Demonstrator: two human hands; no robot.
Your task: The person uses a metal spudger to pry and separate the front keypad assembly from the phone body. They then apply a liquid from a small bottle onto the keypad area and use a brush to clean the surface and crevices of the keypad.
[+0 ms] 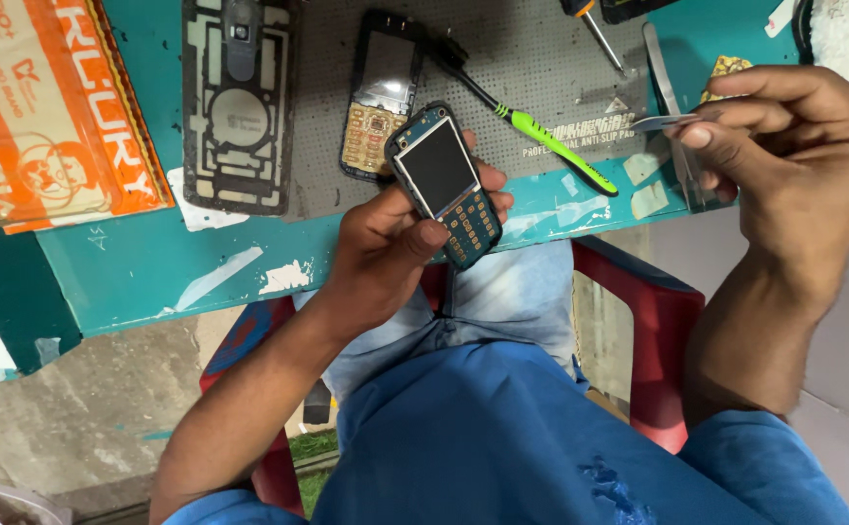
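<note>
My left hand (386, 248) grips a bare phone circuit board (444, 182) with a dark screen and gold keypad contacts, tilted, just over the table's front edge. My right hand (794, 156) is off to the right, pinching thin metal tweezers (660, 122) whose tip points left, well apart from the board. On the grey mat (531, 68) behind the board lie a black phone front frame (381, 92) and a green-handled screwdriver (541, 136).
A larger phone back housing (238, 102) lies on the mat's left. An orange and white box (40, 107) sits at far left on the teal table (152, 267). Another screwdriver (595, 29) rests at the top. A red plastic chair (653, 331) is beneath me.
</note>
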